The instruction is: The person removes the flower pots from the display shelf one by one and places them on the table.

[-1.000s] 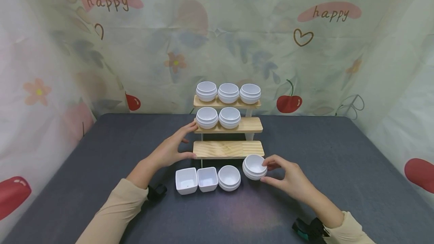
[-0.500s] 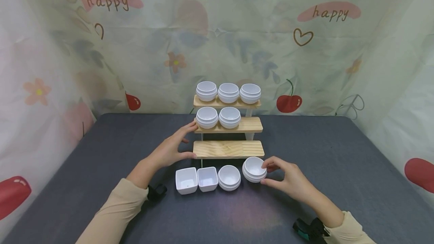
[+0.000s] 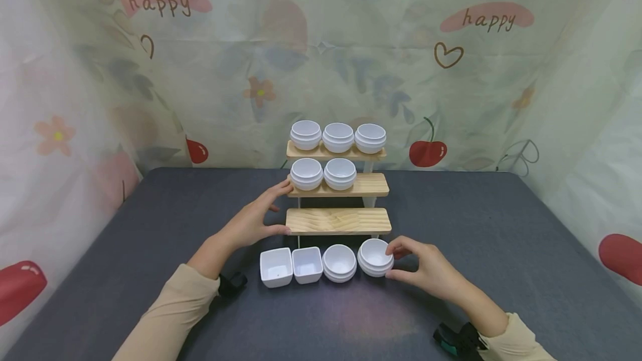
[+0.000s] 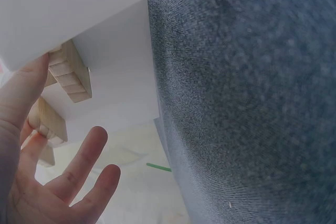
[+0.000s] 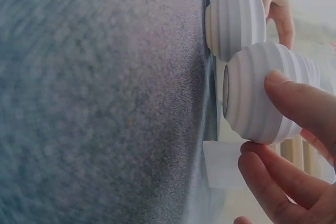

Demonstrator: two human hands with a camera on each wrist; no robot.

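In the head view my right hand [image 3: 428,269] pinches a round white bowl [image 3: 373,259] by its right side, in front of the stand. The right wrist view shows thumb and fingers on this ribbed bowl [image 5: 254,95], its base just off the dark cloth. My left hand [image 3: 251,222] rests against the left end of a three-tier wooden display stand [image 3: 338,220], thumb at the lowest board, fingertips at the middle one. In the left wrist view this hand [image 4: 58,182] has its other fingers spread apart. The bottom board bears nothing.
Another round bowl [image 3: 339,263] and two square white bowls, a left one [image 3: 276,268] and a right one [image 3: 307,265], stand in a row before the stand. Three round bowls fill the top board [image 3: 336,154]; two sit on the middle board [image 3: 371,184]. A printed curtain [image 3: 321,82] hangs behind.
The right hand has drawn the round bowl slightly towards the person, away from the lowest board and level with the row of bowls. The left hand has stayed on the stand.
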